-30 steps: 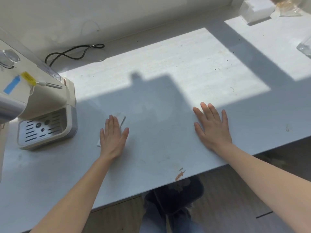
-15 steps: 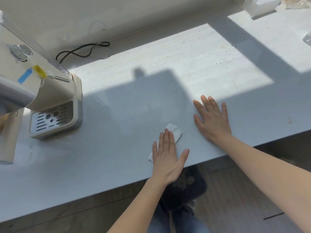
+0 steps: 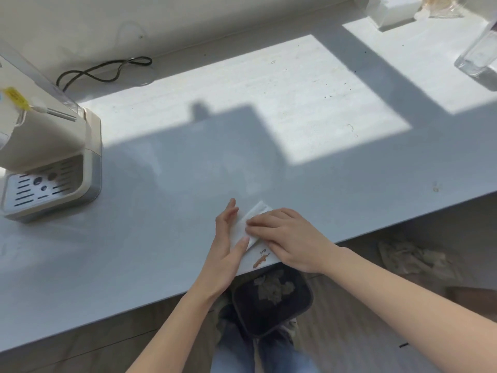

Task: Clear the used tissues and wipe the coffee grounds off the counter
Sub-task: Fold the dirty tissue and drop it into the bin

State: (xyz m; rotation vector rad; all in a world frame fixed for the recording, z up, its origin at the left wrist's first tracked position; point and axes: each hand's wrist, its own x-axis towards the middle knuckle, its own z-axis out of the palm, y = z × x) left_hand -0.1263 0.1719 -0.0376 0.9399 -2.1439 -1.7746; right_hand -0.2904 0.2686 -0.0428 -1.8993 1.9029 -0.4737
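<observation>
The pale grey, sunlit tabletop point(image 3: 269, 117) carries a cream espresso machine point(image 3: 48, 146) at its left end. Below its near edge stands a dark rectangular bin point(image 3: 271, 302) with crumpled tissue inside. The left grip point(image 3: 226, 249), released with straight fingers, flanks a folded white tissue point(image 3: 242, 228) near that edge. The right grip point(image 3: 287, 238), also released, presses fingertips onto it. A small brown coffee smear point(image 3: 260, 261) lies just beside the tissue.

**Both hands now on the tissue**

Left hand point(image 3: 228, 238) dragged the tissue point(image 3: 254, 214) rightward, then turned onto its edge. The tissue now lies just right of its fingers, with the thumb tip on it. Right hand point(image 3: 290, 238) left its flat spot; its fingertips now press the tissue.
</observation>
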